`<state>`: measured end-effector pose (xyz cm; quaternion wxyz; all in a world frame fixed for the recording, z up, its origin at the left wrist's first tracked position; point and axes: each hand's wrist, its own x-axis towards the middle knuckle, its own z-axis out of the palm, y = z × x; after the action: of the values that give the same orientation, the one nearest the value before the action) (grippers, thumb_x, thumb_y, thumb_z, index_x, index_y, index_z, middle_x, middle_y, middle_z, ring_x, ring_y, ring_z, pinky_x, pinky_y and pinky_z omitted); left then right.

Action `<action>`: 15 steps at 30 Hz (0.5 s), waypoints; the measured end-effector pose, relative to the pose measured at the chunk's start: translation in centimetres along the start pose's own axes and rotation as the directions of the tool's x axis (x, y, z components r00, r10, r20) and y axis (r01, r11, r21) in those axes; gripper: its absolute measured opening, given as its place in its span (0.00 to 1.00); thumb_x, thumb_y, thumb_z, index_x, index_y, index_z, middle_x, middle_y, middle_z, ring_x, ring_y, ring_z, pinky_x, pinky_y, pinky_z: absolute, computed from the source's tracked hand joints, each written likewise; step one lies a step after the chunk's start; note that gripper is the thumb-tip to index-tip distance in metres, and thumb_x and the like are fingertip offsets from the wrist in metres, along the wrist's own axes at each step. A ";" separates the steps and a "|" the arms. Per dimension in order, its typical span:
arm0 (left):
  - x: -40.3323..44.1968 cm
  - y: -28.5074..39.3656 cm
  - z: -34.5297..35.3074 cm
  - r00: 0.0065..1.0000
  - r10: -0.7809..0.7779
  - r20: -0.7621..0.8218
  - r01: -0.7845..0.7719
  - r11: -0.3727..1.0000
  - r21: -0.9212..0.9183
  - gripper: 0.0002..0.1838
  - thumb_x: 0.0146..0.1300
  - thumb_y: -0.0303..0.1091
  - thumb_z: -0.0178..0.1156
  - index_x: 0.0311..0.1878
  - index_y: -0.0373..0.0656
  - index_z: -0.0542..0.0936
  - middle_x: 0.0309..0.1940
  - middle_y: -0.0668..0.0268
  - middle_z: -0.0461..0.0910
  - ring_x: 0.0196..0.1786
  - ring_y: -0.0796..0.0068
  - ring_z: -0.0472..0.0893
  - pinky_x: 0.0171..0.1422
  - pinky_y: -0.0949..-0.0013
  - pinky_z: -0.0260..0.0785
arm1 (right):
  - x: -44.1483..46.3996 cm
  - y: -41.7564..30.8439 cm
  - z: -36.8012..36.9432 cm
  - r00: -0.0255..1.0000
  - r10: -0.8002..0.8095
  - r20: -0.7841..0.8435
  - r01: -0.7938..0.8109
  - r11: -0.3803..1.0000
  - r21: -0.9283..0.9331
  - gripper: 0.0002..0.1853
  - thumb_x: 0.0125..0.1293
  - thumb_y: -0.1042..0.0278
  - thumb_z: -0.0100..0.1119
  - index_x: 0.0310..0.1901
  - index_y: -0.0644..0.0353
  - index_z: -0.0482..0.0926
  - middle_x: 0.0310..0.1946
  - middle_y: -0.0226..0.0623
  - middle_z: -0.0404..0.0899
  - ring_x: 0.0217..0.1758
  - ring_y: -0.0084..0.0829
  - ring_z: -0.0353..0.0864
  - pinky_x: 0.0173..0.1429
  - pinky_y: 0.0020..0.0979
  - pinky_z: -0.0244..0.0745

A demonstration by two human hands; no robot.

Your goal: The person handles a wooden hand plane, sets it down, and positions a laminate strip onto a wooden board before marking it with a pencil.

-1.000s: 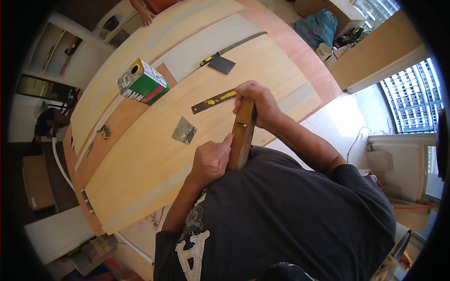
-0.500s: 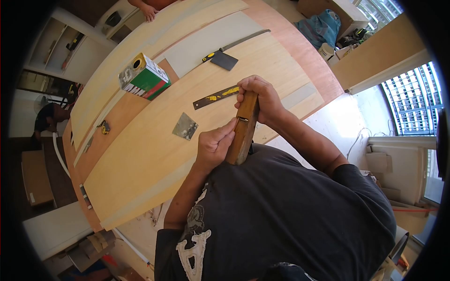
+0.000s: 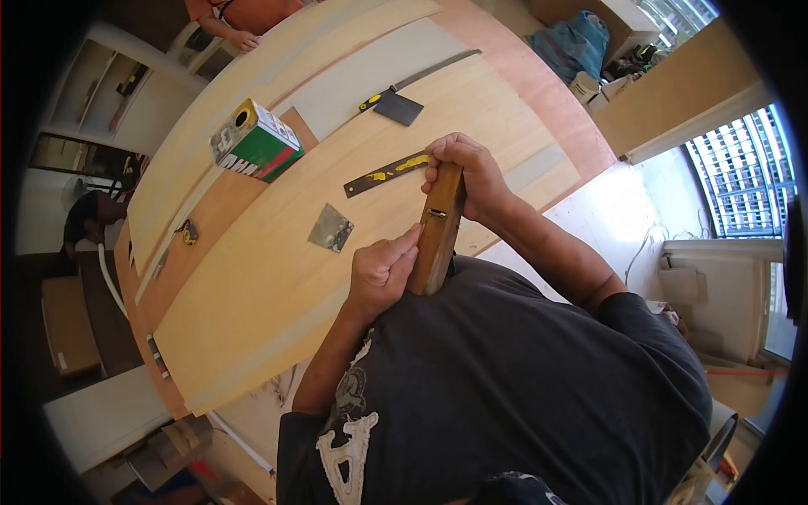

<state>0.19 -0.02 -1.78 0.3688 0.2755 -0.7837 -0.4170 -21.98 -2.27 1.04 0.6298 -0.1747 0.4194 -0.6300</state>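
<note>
A wooden hand plane [image 3: 439, 231] is held tilted near my chest, its sole with the narrow blade slot facing up. My right hand [image 3: 468, 172] wraps round its far end. My left hand [image 3: 383, 268] has curled fingers against the plane's left side, with the thumb along the edge below the slot. Just beyond the plane lies a dark metal strip [image 3: 370, 186] with yellow marks, its right end near my right hand. A square scraper plate [image 3: 331, 228] rests on the plywood to the left.
The plywood-covered table [image 3: 244, 316] carries a green and white metal can [image 3: 268, 151], a handsaw [image 3: 438, 69], a dark flat blade [image 3: 398, 108] and a tape measure [image 3: 188, 233]. A person's hand [image 3: 245, 40] rests at the far edge. Another person [image 3: 91, 217] is at the left.
My left thumb has moved from the blade slot down along the plane's edge. The far person's hand has shifted left, and more of their orange shirt shows.
</note>
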 end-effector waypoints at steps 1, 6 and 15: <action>0.7 0.0 0.3 1.000 0.008 -0.017 -0.008 1.000 0.006 0.18 0.67 0.23 0.62 0.59 0.39 0.84 0.24 0.56 0.82 0.25 0.65 0.82 0.35 0.67 0.75 | 0.1 -0.2 0.3 1.000 -0.001 0.001 0.001 1.000 -0.002 0.08 0.67 0.68 0.57 0.42 0.64 0.75 0.30 0.40 0.77 0.30 0.33 0.81 0.36 0.36 0.82; 1.9 -0.2 0.4 0.999 -0.024 -0.025 0.025 0.999 0.046 0.18 0.67 0.23 0.62 0.59 0.39 0.84 0.23 0.55 0.81 0.24 0.65 0.82 0.33 0.66 0.74 | 0.2 0.0 0.7 0.999 0.029 0.046 -0.028 1.000 -0.012 0.08 0.68 0.68 0.57 0.42 0.64 0.75 0.30 0.40 0.78 0.29 0.32 0.81 0.36 0.35 0.83; -0.1 1.0 -0.6 0.999 -0.044 0.022 0.043 0.997 0.069 0.17 0.67 0.22 0.61 0.59 0.37 0.84 0.22 0.57 0.80 0.25 0.68 0.83 0.35 0.68 0.74 | 0.5 -0.2 0.1 0.999 0.027 0.035 -0.026 1.000 -0.016 0.08 0.67 0.68 0.56 0.41 0.65 0.75 0.31 0.40 0.77 0.30 0.32 0.81 0.38 0.36 0.83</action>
<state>0.61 0.34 -0.71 0.3407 0.3000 -0.7956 -0.4012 -22.09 -2.78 1.08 0.6441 -0.1849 0.4156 -0.6151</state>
